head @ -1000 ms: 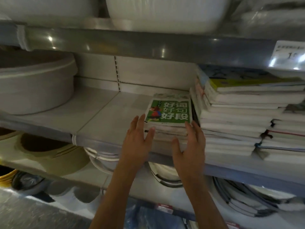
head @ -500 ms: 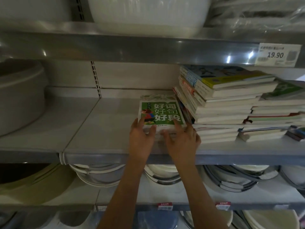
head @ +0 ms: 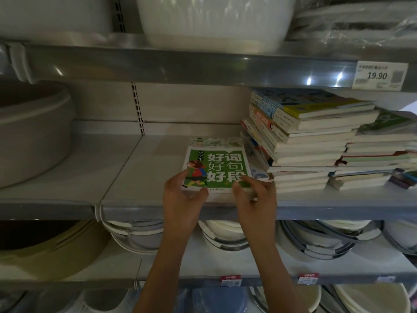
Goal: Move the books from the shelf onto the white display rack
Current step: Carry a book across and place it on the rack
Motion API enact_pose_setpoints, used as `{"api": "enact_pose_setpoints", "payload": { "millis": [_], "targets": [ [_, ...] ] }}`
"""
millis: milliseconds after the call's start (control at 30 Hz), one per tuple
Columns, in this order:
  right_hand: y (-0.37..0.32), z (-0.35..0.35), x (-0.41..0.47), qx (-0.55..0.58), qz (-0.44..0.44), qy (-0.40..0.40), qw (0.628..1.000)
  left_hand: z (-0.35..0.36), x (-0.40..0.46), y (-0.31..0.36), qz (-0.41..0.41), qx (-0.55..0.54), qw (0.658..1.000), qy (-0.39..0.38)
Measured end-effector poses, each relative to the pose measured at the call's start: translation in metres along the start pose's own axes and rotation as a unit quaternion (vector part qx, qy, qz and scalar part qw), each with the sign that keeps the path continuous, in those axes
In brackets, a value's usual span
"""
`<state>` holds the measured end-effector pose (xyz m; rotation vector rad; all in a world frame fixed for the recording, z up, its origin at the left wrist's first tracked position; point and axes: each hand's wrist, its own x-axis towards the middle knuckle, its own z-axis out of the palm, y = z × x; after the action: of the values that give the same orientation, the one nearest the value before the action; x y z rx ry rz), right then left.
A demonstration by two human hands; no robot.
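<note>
Hands pinch the green book (head: 216, 169) at its near corners: my left hand (head: 180, 199) and right hand (head: 257, 199), thumbs on top. It lies on the shelf (head: 112, 177), touching the big book pile (head: 304, 141).

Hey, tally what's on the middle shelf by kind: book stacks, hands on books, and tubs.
Book stacks: 3, the short stack with the green book, the tall stack, the far right stack
Hands on the green book: 2, left hand, right hand
Tubs: 1, grey tub
Total: 6
</note>
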<state>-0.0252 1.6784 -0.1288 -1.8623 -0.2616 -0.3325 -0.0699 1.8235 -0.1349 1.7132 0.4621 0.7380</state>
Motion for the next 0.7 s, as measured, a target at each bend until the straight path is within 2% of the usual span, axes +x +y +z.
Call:
{"api": "enact_pose_setpoints", "payload": {
  "millis": [100, 167, 233, 467, 700],
  "targets": [
    [-0.009, -0.005, 0.011, -0.026, 0.021, -0.046, 0.998, -0.006, 0.001, 0.001, -0.021, 0.015, 0.999, -0.02],
    [-0.013, -0.006, 0.02, -0.036, 0.031, -0.101, 0.994, -0.006, 0.005, 0.006, -0.041, -0.004, 0.999, -0.032],
    [-0.013, -0.007, 0.022, -0.031, 0.031, -0.124, 0.991, -0.007, 0.008, 0.011, -0.041, -0.023, 0.997, -0.055],
    [-0.007, -0.011, -0.003, -0.013, 0.014, -0.15, 0.989, -0.026, -0.013, -0.001, -0.001, -0.051, 0.992, -0.117],
    [-0.001, -0.006, -0.042, -0.049, -0.006, -0.119, 0.992, -0.039, -0.033, -0.005, 0.054, 0.027, 0.989, -0.137]
  ]
}}
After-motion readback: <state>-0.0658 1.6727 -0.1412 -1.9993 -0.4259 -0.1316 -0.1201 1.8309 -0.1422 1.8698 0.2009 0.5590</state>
